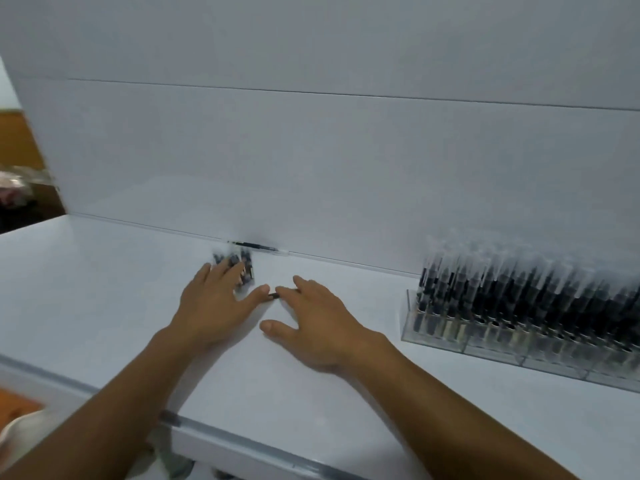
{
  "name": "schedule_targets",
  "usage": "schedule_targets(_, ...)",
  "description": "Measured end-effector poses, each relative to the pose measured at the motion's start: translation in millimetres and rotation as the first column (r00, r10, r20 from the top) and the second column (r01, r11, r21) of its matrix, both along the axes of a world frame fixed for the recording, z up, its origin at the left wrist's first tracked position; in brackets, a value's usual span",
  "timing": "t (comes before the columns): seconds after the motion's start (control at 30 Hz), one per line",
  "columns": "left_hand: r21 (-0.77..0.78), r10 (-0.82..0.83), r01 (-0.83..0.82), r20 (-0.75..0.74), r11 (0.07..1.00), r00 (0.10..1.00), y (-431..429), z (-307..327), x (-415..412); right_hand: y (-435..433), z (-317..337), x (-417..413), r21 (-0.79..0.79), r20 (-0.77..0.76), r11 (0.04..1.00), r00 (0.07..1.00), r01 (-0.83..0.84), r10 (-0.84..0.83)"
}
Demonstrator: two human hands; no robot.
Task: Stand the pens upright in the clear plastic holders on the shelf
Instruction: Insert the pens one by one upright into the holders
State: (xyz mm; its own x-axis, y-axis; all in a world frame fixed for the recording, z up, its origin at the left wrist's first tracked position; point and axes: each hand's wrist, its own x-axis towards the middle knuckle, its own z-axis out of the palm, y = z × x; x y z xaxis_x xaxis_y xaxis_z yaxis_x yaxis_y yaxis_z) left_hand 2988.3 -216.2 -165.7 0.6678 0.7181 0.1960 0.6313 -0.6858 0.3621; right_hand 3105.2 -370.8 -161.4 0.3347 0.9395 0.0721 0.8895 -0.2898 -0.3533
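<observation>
A stray pen (258,247) lies along the back panel (311,150); filled holders (450,337) stand right.

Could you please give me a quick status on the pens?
Left hand open, fingers on loose pens. Right hand open, fingertip touching a dark pen. Stray pen flat against back wall. Holder at right packed.

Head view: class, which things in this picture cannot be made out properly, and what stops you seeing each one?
- Loose pens, head view: blurred, half under the left hand's fingers; number unclear.
- Clear holders, head view: cut by the right edge, pens blurred; uncountable.
- Small dark piece at the right hand's forefinger: too small to name.
- Clutter at the left edge: blurred.
</observation>
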Motion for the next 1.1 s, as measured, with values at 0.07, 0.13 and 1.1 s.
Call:
schedule_targets(0.07, -0.004, -0.022, 0.022, -0.092, 1.000, 0.996, 10, -6, 4, 13, -9, 0, -0.033, 0.060, 0.999, 0.998, 0.001, 0.001)
schedule_targets(0.13, -0.025, -0.033, 0.029, -0.150, 0.999, 0.988, 13, -10, 11, 16, -15, 3, -0.036, 0.068, 0.999, 0.998, -0.003, 0.006)
schedule_targets(1.1, -0.084, 0.186, -0.201, -0.165, 0.976, 0.969, 20, 19, 21, -1, -9, 22, 0.206, -0.060, 0.939, 0.961, 0.276, -0.269)
